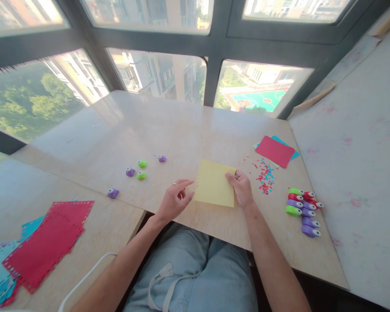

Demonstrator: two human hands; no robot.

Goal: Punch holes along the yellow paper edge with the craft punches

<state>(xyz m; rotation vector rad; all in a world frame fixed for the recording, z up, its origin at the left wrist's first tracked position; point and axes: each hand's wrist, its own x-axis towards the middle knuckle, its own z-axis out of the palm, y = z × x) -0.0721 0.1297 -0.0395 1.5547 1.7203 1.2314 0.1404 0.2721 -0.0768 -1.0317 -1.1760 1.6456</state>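
A yellow sheet of paper (214, 184) lies in front of me, with small marks along its left edge. My right hand (242, 186) grips its upper right corner, thumb on top. Beside the sheet's left edge is my left hand (175, 199), a ring on one finger. Its fingers are bent and apart, with the tips close to the paper; I cannot tell whether they touch it. Small red and blue paper bits (265, 177) are scattered right of my right hand. Left of my left hand stand small craft punches, among them a green one (141, 175) and a purple one (130, 172).
Several green, red and purple punches (302, 203) are grouped at the right. Behind the paper bits lies a stack of red and blue cards (275, 151). Red sheets with notched edges (45, 242) overlap blue ones at the lower left, near a white cable (84, 277). Windows border the table.
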